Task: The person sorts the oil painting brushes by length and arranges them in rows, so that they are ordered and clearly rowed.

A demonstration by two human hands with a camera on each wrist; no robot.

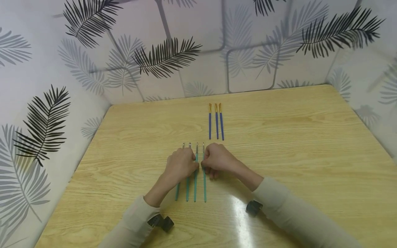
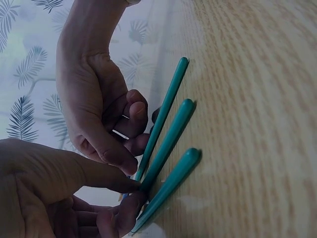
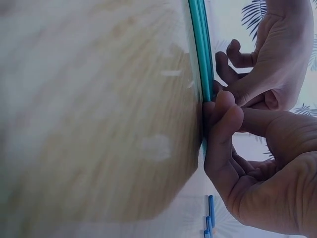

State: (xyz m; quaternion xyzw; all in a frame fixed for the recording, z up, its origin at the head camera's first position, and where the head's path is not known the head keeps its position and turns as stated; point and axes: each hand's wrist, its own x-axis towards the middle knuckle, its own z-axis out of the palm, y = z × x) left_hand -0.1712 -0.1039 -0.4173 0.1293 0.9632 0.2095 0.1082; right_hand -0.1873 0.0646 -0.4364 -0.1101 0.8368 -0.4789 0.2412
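Several teal-handled paintbrushes lie side by side on the table, tips pointing away from me. My left hand (image 1: 181, 163) reaches over the left ones and pinches the handle of the teal paintbrush (image 1: 195, 187) second from the right. With thumb and fingertips, my right hand (image 1: 218, 158) pinches the rightmost teal paintbrush (image 1: 204, 189). A narrow gap separates the two hands. In the left wrist view, rounded teal handle ends (image 2: 176, 171) rise past the fingers. The left hand covers the middle of the leftmost paintbrushes (image 1: 177, 193).
Beyond the hands, three blue-handled paintbrushes (image 1: 217, 125) lie in a loose row on the wood-grain table (image 1: 294, 137). A wall with leaf-patterned covering (image 1: 198, 65) stands along the table's far edge. Each sleeve carries a small dark device (image 1: 254, 208) at the wrist.
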